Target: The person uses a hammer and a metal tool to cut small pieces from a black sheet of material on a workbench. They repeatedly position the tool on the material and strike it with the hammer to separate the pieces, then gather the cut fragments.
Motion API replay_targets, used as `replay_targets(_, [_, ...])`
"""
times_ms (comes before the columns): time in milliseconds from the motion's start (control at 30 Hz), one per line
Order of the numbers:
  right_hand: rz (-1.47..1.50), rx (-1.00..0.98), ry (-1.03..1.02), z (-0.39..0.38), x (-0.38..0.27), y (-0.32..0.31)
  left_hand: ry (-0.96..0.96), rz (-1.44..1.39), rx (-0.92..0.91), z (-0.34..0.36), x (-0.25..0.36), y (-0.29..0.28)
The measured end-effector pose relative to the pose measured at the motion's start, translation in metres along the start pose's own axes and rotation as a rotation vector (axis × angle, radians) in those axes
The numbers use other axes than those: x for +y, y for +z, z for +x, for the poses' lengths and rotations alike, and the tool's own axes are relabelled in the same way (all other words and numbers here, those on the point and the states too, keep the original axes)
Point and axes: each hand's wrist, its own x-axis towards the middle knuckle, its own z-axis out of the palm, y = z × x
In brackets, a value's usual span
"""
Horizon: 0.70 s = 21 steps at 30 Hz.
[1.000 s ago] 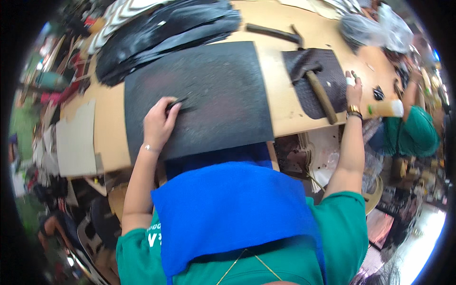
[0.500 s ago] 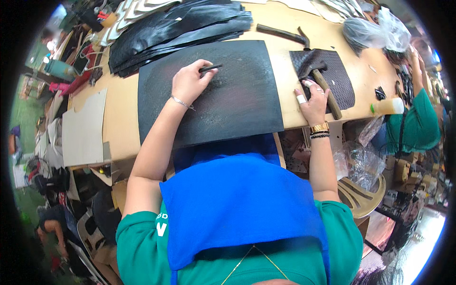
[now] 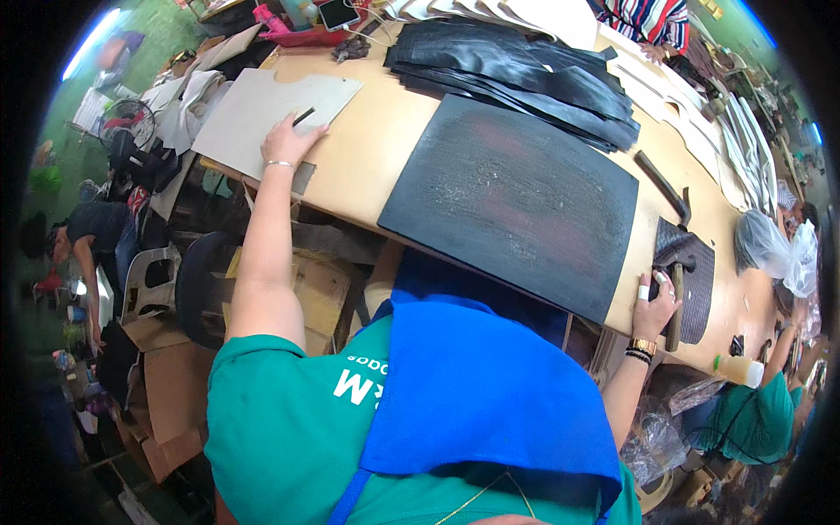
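My left hand (image 3: 293,143) is closed around a short dark rod (image 3: 304,115), its kind unclear. It rests on a pale grey sheet (image 3: 254,109) at the left of the table. My right hand (image 3: 654,308) lies at the table's near edge, its fingers apart and white tape on two of them. Right beside it, a hammer's wooden handle (image 3: 675,319) lies over a dark woven-textured piece (image 3: 697,302). A large black board (image 3: 516,201) lies between my hands, its middle scuffed.
Behind the board lies a stack of black leather-like pieces (image 3: 516,74). Another hammer (image 3: 662,184) lies to its right. A clear plastic bag (image 3: 779,249) and a bottle (image 3: 739,370) are at the right. A person in a striped top (image 3: 643,19) stands across the table.
My view has swung left. My left hand has moved from over the black board to the pale sheet, still holding the rod. My right hand stays beside the hammer.
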Motion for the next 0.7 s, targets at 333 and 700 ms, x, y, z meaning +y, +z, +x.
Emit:
replay_targets(333, [-0.010, 0.034, 0.000, -0.001, 0.000, -0.003, -0.023, -0.023, -0.046, 0.018, -0.008, 0.032])
replay_targets(700, [0.272, 0.435, 0.191, 0.024, 0.034, -0.045, 0.387, -1.031, -0.245, -0.059, 0.104, 0.037])
